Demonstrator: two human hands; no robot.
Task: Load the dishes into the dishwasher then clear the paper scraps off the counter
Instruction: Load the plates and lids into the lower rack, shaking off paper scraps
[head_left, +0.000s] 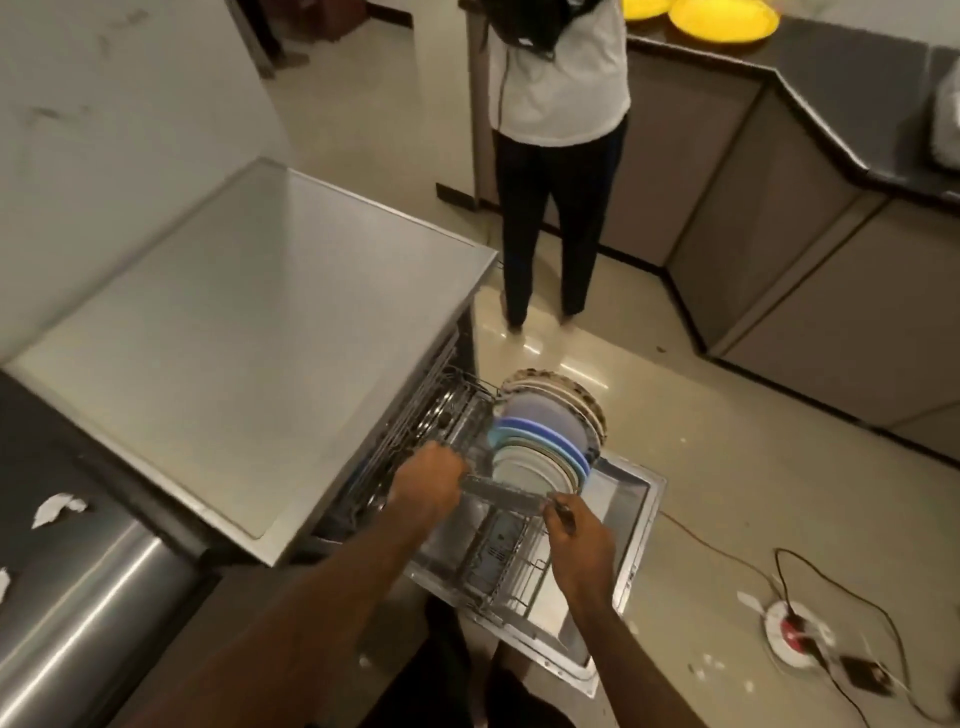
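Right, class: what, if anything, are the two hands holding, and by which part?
Both hold the dishwasher rack's grey front bar: the left hand grips its left end, the right hand its right end.

The left hand (428, 486) curls over one end of a grey bar (501, 496) at the front of the pulled-out wire rack (498, 571), its fingers hidden beneath the knuckles. The right hand (576, 530) meets the bar's other end. Motion blur hides whether it grips, and a small dark thing (563, 514) along its fingers cannot be made out. The upright stack of white and blue plates (545, 447) smears together, uncountable. The steel-topped dishwasher (249, 332) covers the rack's rear. The top edge cuts off the standing person in a white shirt (566, 93) and the yellow plates (722, 21). The left edge cuts one white paper scrap (3, 584).
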